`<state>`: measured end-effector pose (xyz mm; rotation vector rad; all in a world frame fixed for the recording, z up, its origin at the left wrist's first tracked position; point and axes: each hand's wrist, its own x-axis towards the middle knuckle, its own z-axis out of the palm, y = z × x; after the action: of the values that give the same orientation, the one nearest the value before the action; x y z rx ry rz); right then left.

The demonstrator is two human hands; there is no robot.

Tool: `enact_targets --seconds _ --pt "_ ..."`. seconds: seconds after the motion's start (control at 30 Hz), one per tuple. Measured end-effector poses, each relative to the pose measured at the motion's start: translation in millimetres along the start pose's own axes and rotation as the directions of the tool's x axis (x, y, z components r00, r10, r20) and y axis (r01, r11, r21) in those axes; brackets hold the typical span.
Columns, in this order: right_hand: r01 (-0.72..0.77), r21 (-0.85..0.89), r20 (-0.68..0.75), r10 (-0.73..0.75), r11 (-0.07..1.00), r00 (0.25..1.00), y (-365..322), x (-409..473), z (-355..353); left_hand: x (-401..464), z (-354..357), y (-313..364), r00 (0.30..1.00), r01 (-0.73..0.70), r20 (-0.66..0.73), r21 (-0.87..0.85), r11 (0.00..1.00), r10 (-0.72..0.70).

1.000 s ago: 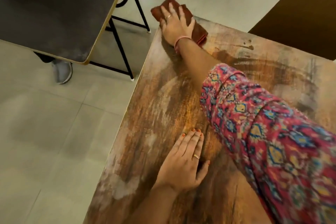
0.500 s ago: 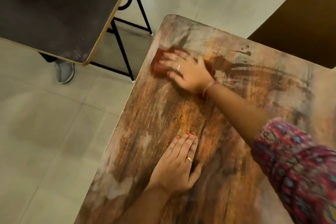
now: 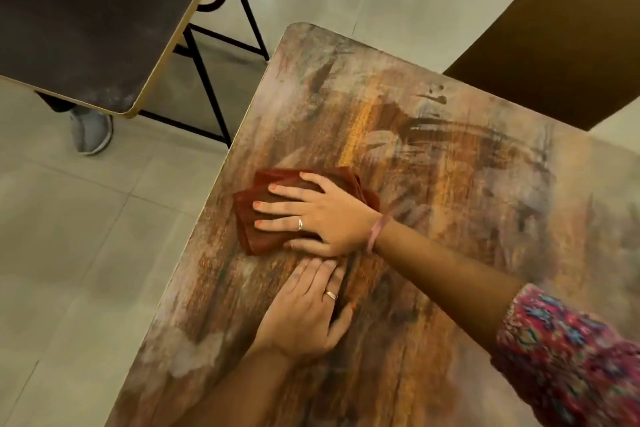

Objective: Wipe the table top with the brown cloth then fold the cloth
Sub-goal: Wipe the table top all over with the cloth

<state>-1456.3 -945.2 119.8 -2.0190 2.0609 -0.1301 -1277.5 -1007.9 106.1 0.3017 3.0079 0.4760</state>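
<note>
Currently the right hand lies flat on the brown cloth, fingers straight and spread, pointing toward the left edge of the table; palm down, pressing, no curl round the fabric, so that grip is fully open. Cloth is folded or bunched into a rough pad with a couple of layers showing at its far edge, sitting on the table top close to the left edge, roughly midway along the visible length. Left hand is flat on the bare table just on the near side of the right hand, fingers straight and together, tips tucked partly under the heel of the right hand; its grip is open too and has hold of nothing. It does not look to touch the cloth, though the overlap hides the fingertips. One ring on each hand, pink band at the right wrist, patterned red sleeve on the right forearm. Table surface is mottled brown-orange with smear marks toward the far side. Off to the left: a dark table on black legs, a grey shoe under it, tiled floor.
</note>
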Motion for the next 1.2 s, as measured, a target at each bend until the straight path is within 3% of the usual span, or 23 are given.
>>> enact_targets --seconds 0.07,0.13,0.23,0.33,0.4,0.47,0.53,0.6,0.7,0.77,0.83,0.9,1.07,1.13,1.2 --pt "-0.117 0.031 -0.029 0.118 0.993 0.993 33.0 -14.0 -6.4 1.2 -1.2 0.4 1.0 -0.007 -0.004 -0.024 1.0 0.007" --pt "-0.442 0.107 -0.082 0.451 0.891 0.889 78.0 -28.3 -15.0 2.2 -3.3 0.3 1.0 -0.014 -0.012 -0.032 0.999 0.013" --pt "-0.829 0.241 -0.147 0.863 0.505 0.483 139.3 -68.4 -26.5 1.8 -5.6 0.2 1.0 -0.021 -0.007 -0.023 1.0 0.021" --pt "-0.918 0.368 -0.164 0.982 0.148 0.093 161.6 -118.9 -24.1 1.7 -6.3 0.0 1.0 -0.029 -0.002 -0.026 0.999 0.029" --pt "-0.923 0.384 -0.16 0.986 0.023 -0.042 149.6 -143.7 -14.3 2.3 -5.6 -0.4 1.0 -0.025 0.003 -0.018 1.0 0.025" --pt "-0.919 0.393 -0.162 0.981 -0.033 -0.105 119.8 -158.4 -3.5 2.4 -5.3 0.0 1.0 -0.019 0.007 -0.013 1.0 0.019" --pt "-0.908 0.418 -0.186 0.976 -0.03 -0.118 78.6 -164.1 6.2 2.2 -5.9 1.0 1.0 -0.023 0.007 -0.015 1.0 0.023" --pt "-0.908 0.418 -0.219 0.974 0.04 -0.058 30.9 -156.3 15.2 1.9 -6.3 1.0 1.0 -0.024 0.008 -0.014 1.0 0.024" --pt "-0.895 0.375 -0.232 0.959 0.242 0.162 -23.4 -129.6 27.7 1.7 -8.0 1.6 1.0 -0.014 0.02 -0.022 1.0 0.015" --pt "-0.878 0.316 -0.24 0.926 0.358 0.291 -22.5 -115.9 28.9 1.8 -8.4 2.3 1.0 -0.014 0.022 -0.029 0.999 0.015" --pt "-0.87 0.278 -0.233 0.908 0.406 0.349 11.9 -105.9 19.4 1.9 -7.6 2.4 1.0 -0.017 0.015 -0.033 0.999 0.017" --pt "-0.893 0.268 -0.207 0.927 0.361 0.313 65.3 -96.7 4.0 1.3 -6.8 1.2 1.0 -0.018 0.012 -0.032 0.999 0.018" --pt "-0.9 0.434 -0.078 0.997 0.041 0.008 178.5 -74.0 -36.8 2.2 -4.6 1.3 0.999 -0.012 0.038 -0.011 1.0 0.012" --pt "-0.906 0.423 -0.064 0.998 0.03 0.004 176.6 -70.0 -36.1 1.7 -4.4 1.1 0.999 -0.011 0.039 -0.005 1.0 0.011" --pt "-0.929 0.353 -0.118 0.99 0.11 0.073 141.9 -75.4 -24.9 1.8 -5.0 1.2 0.999 -0.014 0.035 0.005 1.0 0.014"
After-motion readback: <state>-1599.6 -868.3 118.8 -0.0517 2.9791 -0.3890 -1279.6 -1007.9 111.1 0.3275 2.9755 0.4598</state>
